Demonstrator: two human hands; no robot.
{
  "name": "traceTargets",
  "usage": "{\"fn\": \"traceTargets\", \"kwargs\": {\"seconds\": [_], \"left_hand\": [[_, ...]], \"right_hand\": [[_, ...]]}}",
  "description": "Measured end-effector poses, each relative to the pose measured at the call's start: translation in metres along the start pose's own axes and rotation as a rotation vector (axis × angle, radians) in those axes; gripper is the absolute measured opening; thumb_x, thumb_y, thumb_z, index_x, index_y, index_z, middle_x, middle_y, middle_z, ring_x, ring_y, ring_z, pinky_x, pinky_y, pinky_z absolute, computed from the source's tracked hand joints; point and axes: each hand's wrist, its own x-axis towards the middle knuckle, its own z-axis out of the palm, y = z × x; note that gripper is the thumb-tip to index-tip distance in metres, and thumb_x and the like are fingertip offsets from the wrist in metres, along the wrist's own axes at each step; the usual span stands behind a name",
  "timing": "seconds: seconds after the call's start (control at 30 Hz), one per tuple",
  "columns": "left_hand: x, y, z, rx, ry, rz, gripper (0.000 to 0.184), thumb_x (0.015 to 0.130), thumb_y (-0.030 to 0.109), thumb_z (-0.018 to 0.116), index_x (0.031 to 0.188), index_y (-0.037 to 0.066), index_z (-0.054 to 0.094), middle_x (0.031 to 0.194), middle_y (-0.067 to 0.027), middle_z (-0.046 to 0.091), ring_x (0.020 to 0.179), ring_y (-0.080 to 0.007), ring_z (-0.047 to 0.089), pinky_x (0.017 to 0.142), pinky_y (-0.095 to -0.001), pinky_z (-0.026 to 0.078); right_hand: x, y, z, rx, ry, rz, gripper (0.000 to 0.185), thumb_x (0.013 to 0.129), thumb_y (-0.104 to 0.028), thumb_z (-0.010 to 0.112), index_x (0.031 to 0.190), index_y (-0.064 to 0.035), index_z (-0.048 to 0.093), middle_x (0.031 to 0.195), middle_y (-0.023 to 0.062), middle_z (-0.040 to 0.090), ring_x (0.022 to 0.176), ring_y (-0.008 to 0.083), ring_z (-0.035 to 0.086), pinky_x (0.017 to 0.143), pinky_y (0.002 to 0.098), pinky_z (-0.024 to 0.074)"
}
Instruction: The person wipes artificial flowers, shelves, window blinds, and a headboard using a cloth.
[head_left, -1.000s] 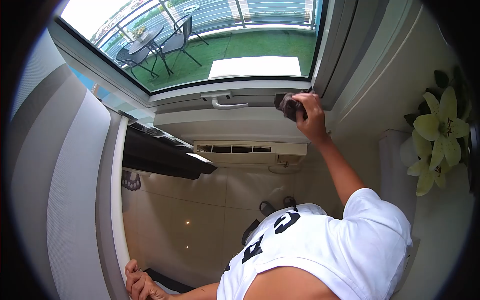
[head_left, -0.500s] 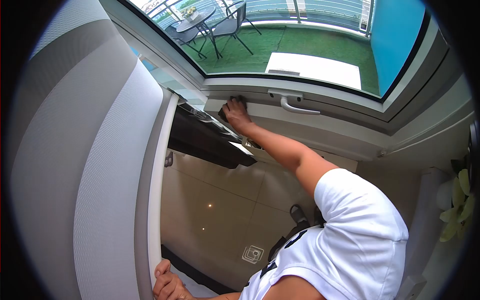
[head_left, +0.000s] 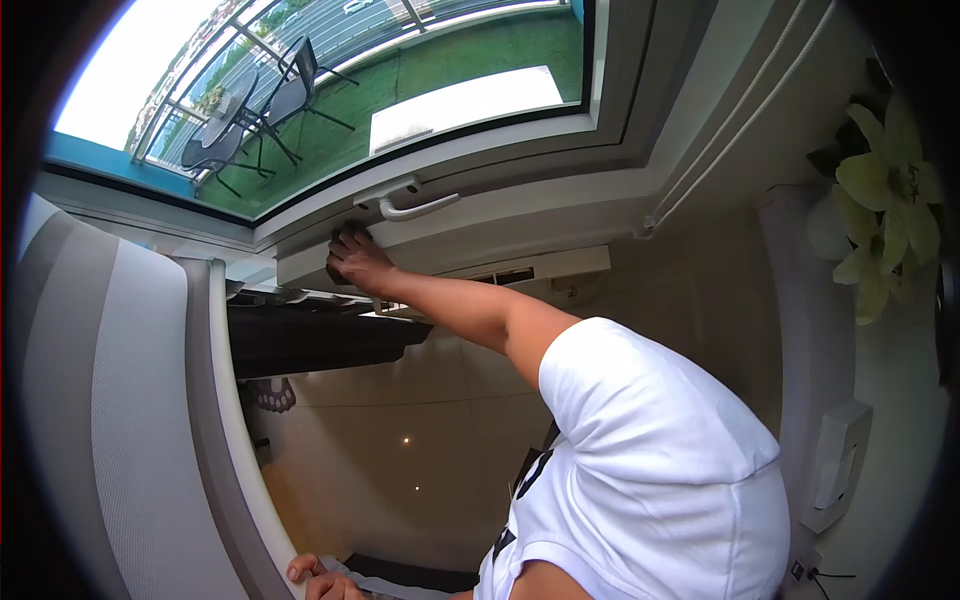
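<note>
My right hand (head_left: 358,258) is pressed on the white window sill (head_left: 445,252), fingers closed over a dark cloth (head_left: 336,272) that shows only at its edges. It lies below the window handle (head_left: 415,208), near the left corner of the frame. Down at the lower left, my left hand (head_left: 325,580) has its fingers curled at the bottom rail (head_left: 243,440) of a grey and white striped roller blind (head_left: 140,400). Part of that hand is cut off by the picture's edge.
Beyond the glass lies a balcony with green turf (head_left: 420,75), a table and chairs. Dark fabric (head_left: 310,335) hangs under the sill. White blind cords (head_left: 740,120) run down at the right, near pale flowers (head_left: 890,190) and a wall box (head_left: 838,465).
The view has swung, so the window and blind sit further left. My right hand stays on the sill with the cloth, and my left hand remains at the blind's rail.
</note>
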Motion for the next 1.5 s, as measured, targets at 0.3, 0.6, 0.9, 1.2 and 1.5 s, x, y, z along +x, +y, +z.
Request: {"fn": "traceTargets", "kwargs": {"seconds": [0.3, 0.6, 0.9, 1.2, 1.5], "left_hand": [[0.014, -0.008, -0.048, 0.278, 0.071, -0.028, 0.036, 0.086, 0.015, 0.043, 0.112, -0.006, 0.028, 0.064, -0.009, 0.043, 0.043, -0.013, 0.045, 0.029, -0.0239, 0.046], [0.034, -0.031, -0.115, 0.591, 0.078, -0.196, 0.04, 0.081, 0.015, 0.055, 0.108, -0.005, 0.035, 0.071, -0.0117, 0.047, 0.054, -0.0162, 0.049, 0.041, -0.0257, 0.05], [0.066, -0.055, -0.159, 0.714, 0.119, -0.457, 0.036, 0.085, 0.018, 0.053, 0.111, -0.002, 0.039, 0.08, -0.0113, 0.047, 0.071, -0.0189, 0.046, 0.066, -0.0302, 0.049], [0.097, -0.082, -0.185, 1.08, 0.135, -0.499, 0.031, 0.09, 0.024, 0.047, 0.108, -0.002, 0.048, 0.109, -0.0158, 0.052, 0.105, -0.0246, 0.05, 0.094, -0.0399, 0.041], [0.114, -0.105, -0.209, 1.081, -0.021, -0.506, 0.048, 0.086, 0.019, 0.053, 0.126, -0.001, 0.034, 0.13, -0.0166, 0.036, 0.122, -0.0295, 0.034, 0.106, -0.047, 0.028]], "right_hand": [[-0.147, 0.13, -0.141, -0.114, 0.15, 0.141, 0.023, 0.072, -0.014, 0.053, 0.095, -0.0126, 0.056, 0.114, 0.0039, 0.05, 0.111, 0.0277, 0.042, 0.091, 0.0439, 0.0329], [-0.223, 0.203, -0.225, -0.253, 0.033, 0.212, 0.027, 0.077, -0.012, 0.048, 0.103, -0.0127, 0.054, 0.115, 0.0033, 0.049, 0.11, 0.0295, 0.043, 0.088, 0.0489, 0.0339], [-0.243, 0.222, -0.237, -0.282, 0.068, 0.228, 0.021, 0.078, -0.012, 0.048, 0.098, -0.0116, 0.055, 0.102, 0.0042, 0.051, 0.104, 0.0303, 0.046, 0.081, 0.0465, 0.0397], [-0.254, 0.231, -0.283, 0.369, -0.052, 0.259, 0.032, 0.076, 0.0, 0.052, 0.105, -0.0093, 0.058, 0.106, 0.0025, 0.057, 0.1, 0.0199, 0.053, 0.086, 0.0317, 0.0427], [-0.31, 0.133, -0.363, 1.486, 0.37, 0.769, 0.025, 0.086, -0.012, 0.051, 0.111, -0.0065, 0.052, 0.111, 0.0061, 0.055, 0.098, 0.0163, 0.054, 0.089, 0.0302, 0.0435]]}}
